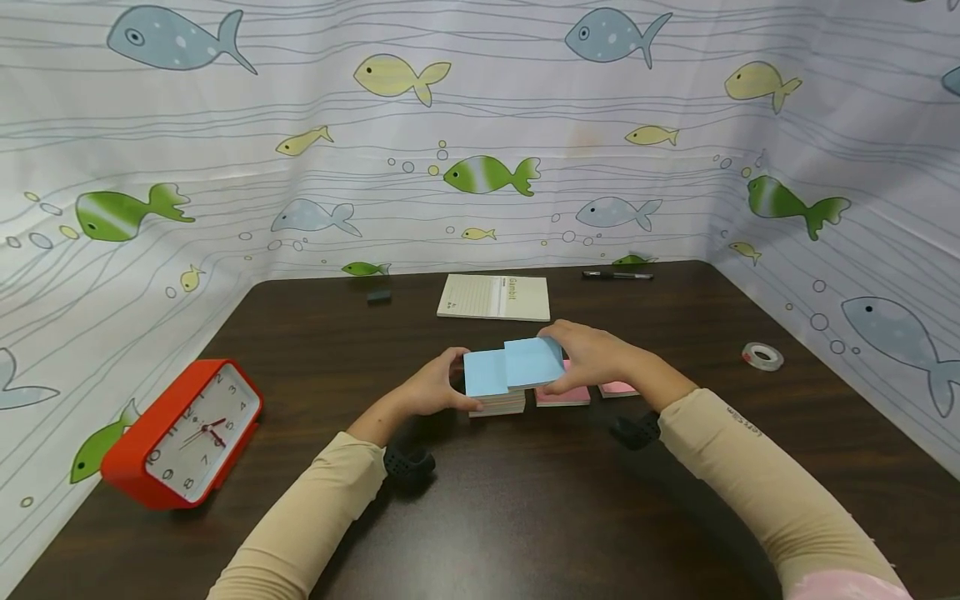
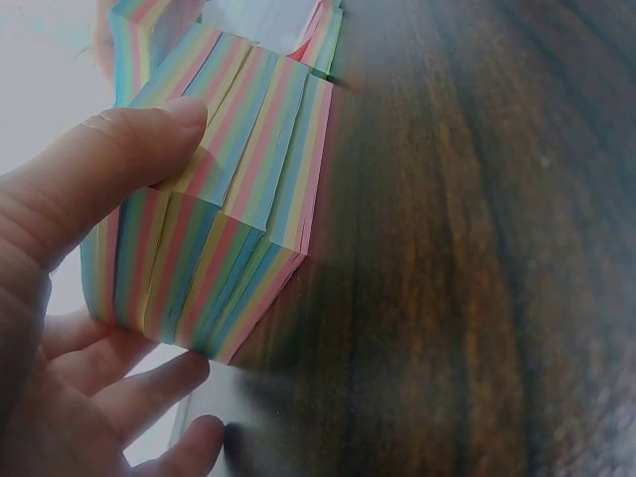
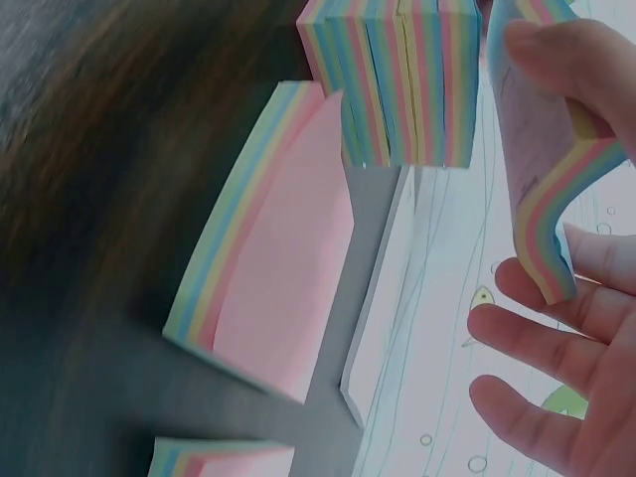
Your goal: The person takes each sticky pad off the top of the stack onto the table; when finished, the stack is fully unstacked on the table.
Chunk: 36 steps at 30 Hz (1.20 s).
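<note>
A stack of sticky note pads (image 1: 486, 372), blue on top with pink, yellow and blue striped sides, stands on the table. My left hand (image 1: 431, 385) grips its left end, the thumb (image 2: 149, 144) on the near side. In my right hand (image 1: 592, 354) is a single blue-topped sticky note pad (image 1: 534, 362), pinched by its right side and bent in the right wrist view. It is tilted over the stack's right part; whether they touch I cannot tell. Beneath my right hand lies a pink-topped pad (image 3: 283, 258), and a second pink pad (image 1: 618, 389) lies further right.
Behind the hands lies a cream notebook (image 1: 493, 297), with a dark eraser-like block (image 1: 378, 297) to its left and a pen (image 1: 617, 275) to its right. A red clock (image 1: 187, 433) stands at the left. A tape roll (image 1: 762, 357) lies at the right. Fish-print cloth (image 1: 480, 108) surrounds the table.
</note>
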Motion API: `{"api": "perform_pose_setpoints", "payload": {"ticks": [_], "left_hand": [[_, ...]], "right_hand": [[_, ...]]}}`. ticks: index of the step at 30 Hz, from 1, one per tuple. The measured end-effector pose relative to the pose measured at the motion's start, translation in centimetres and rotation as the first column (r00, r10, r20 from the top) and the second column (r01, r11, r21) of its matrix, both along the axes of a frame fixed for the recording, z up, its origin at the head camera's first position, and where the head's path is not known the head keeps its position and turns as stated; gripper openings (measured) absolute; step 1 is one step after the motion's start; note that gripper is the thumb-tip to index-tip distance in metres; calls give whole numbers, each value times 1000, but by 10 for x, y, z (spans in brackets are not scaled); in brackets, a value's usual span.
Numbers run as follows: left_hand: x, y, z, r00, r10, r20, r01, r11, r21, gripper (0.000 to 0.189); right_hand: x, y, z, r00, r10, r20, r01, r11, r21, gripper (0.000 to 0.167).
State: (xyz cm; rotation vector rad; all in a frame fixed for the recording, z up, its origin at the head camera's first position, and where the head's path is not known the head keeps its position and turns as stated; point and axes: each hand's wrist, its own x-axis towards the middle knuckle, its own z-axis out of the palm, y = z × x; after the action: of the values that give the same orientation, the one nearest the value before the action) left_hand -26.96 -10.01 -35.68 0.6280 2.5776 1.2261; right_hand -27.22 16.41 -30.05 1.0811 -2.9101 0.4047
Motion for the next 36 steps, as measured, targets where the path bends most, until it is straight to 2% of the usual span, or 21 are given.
{"api": "perform_pose_setpoints", "payload": {"ticks": [14,27,36], "left_hand": [[0,0,1,1000,-4,1,4,1000,6,95],[-1,-1,0,1000,-14,-6,14,1000,11,95],[-1,-1,-1,1000,4,4,-4,1000,-9,94]], "right_hand": [[1,25,2,1000,-17,15,17,1000,-16,74],[0,57,2,996,-80,28,82,995,-51,74],[1,73,0,994,-103,34,104,993,-46,74]]}}
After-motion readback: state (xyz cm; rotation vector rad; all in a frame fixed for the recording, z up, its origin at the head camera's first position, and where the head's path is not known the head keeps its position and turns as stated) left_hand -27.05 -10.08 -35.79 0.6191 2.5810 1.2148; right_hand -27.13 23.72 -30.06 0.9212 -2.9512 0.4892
